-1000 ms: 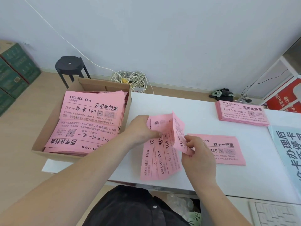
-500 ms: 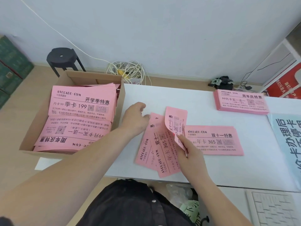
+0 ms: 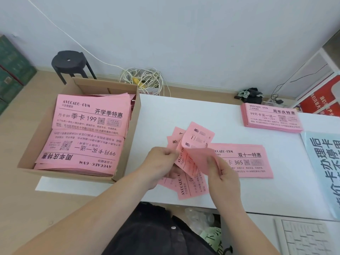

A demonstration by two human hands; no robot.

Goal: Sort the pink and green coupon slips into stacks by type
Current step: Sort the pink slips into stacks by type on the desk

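We held a fanned bunch of pink slips [image 3: 185,173] low over the near edge of the white worktop [image 3: 165,115]. Our left hand [image 3: 161,165] pinched the bunch at its left side, fingers closed on the paper, and our right hand [image 3: 223,178] had its fingers closed on the top slip [image 3: 197,142], which curled up and away from the rest.

In our judgement the thin sheets could cling together, so two might lift as one and land on the wrong stack. The loose fan could also slide off the worktop edge.

The stack headed 双十一特惠 [image 3: 248,160] lay just beside our right hand. Another stack [image 3: 272,116] sat well apart at the far right. The cardboard box [image 3: 36,142] of unsorted slips stood at the left.
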